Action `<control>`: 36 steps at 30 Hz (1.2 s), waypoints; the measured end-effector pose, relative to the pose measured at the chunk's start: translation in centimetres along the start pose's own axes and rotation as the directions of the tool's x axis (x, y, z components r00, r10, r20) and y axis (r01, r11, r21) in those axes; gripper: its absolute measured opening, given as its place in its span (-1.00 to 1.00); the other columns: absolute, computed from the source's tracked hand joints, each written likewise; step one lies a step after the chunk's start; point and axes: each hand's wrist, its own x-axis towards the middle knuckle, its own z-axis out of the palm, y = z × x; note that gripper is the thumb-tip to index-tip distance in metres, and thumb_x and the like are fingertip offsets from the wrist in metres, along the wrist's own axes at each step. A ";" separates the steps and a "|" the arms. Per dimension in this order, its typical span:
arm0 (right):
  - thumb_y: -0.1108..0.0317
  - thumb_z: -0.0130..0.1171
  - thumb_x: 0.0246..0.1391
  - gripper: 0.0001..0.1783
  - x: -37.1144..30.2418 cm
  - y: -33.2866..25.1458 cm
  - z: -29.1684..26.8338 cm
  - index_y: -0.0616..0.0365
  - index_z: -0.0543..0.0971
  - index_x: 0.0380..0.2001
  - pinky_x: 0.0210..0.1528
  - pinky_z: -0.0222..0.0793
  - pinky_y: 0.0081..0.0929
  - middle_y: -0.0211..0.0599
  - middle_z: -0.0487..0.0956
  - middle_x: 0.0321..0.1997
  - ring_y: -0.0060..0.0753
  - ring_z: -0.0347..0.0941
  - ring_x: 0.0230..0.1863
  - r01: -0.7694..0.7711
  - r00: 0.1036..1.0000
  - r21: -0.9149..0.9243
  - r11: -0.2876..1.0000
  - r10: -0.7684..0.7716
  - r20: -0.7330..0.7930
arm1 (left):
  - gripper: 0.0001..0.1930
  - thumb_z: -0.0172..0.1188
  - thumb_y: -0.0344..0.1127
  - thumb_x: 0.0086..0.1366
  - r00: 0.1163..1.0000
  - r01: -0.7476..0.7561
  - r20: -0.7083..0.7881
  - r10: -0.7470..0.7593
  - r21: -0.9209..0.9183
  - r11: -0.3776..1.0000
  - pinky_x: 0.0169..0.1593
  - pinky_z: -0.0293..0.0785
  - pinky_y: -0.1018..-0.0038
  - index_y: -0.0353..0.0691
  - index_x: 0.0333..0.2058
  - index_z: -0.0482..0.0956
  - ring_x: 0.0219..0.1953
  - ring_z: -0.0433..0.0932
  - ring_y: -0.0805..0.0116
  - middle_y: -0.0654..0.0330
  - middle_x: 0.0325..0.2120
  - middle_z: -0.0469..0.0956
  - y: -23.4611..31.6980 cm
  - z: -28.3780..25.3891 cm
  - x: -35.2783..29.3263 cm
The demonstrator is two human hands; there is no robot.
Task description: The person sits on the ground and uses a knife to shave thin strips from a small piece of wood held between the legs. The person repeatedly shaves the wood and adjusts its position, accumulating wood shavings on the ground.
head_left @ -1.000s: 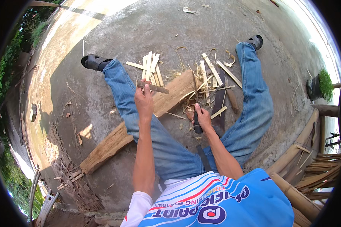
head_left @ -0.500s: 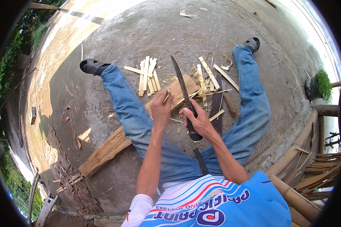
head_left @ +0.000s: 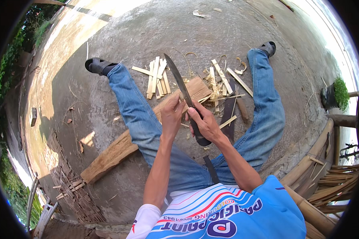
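In my right hand (head_left: 206, 122) is the dark handle of a long knife (head_left: 174, 71), its slightly curved blade pointing up and away to the left. My left hand (head_left: 172, 116) pinches a small pale strip of split wood or bamboo (head_left: 181, 96) close beside the lower blade; most of it is hidden by the fingers. Both hands are near each other above a long rough wooden plank (head_left: 111, 153), which lies slantwise on the ground under my left leg. Whether the strip touches the blade I cannot tell.
Pale cut strips (head_left: 154, 77) lie in a loose pile beyond the plank. More strips (head_left: 222, 75) and curly shavings (head_left: 215, 95) lie to its right, beside a dark flat piece (head_left: 228, 111) and a short brown stick (head_left: 242, 109). Bamboo poles (head_left: 313, 209) stand at the right.
The knife has tilted farther left, its tip swinging left and its handle still in my right hand. Both hands have come closer together, with the strip now next to the blade.
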 end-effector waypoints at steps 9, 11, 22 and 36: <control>0.13 -0.06 0.50 -0.48 0.1 0.1 0.2 0.14 0.38 0.37 -0.60 0.44 -0.48 -0.38 0.49 -0.39 -0.55 0.47 -0.61 -0.007 1.000 0.003 1.000 0.007 -0.004 | -0.76 0.28 -0.40 0.37 1.000 0.000 0.021 -0.001 0.015 1.000 -0.36 0.41 0.45 -0.38 -0.04 0.66 -0.45 0.47 0.50 0.18 -0.44 0.57 0.0 -0.3 0.1; 0.13 -0.06 0.50 -0.48 0.1 0.2 0.3 0.14 0.37 0.38 -0.60 0.44 -0.48 -0.39 0.49 -0.39 -0.55 0.48 -0.61 -0.006 1.000 0.002 1.000 0.006 -0.004 | -0.77 0.27 -0.40 0.38 1.000 0.021 0.016 -0.021 -0.005 1.000 -0.37 0.40 0.46 -0.37 -0.05 0.66 -0.44 0.47 0.51 0.18 -0.44 0.58 0.1 -0.2 0.1; 0.17 -0.06 0.49 -0.42 0.1 -1.4 0.4 0.15 0.25 0.45 0.02 0.51 -0.15 0.20 0.63 -0.01 0.15 0.62 -0.06 0.044 0.997 -0.436 0.899 -0.066 -0.036 | -0.74 0.26 -0.48 0.37 0.997 -0.002 0.083 0.003 -0.015 1.000 -0.08 0.58 0.46 -0.35 0.01 0.67 -0.15 0.67 0.41 0.11 -0.17 0.71 0.9 -0.2 0.2; 0.19 -0.06 0.49 -0.39 -0.8 -2.1 0.9 0.07 0.18 0.50 0.06 0.45 -0.01 0.37 0.61 0.01 0.39 0.56 0.06 0.089 0.993 -0.542 0.836 -0.119 -0.021 | -0.71 0.25 -0.51 0.34 0.993 -0.067 0.106 0.057 0.095 0.993 -0.11 0.57 0.31 -0.35 0.03 0.64 -0.17 0.70 0.12 0.00 -0.19 0.68 0.3 -0.2 0.0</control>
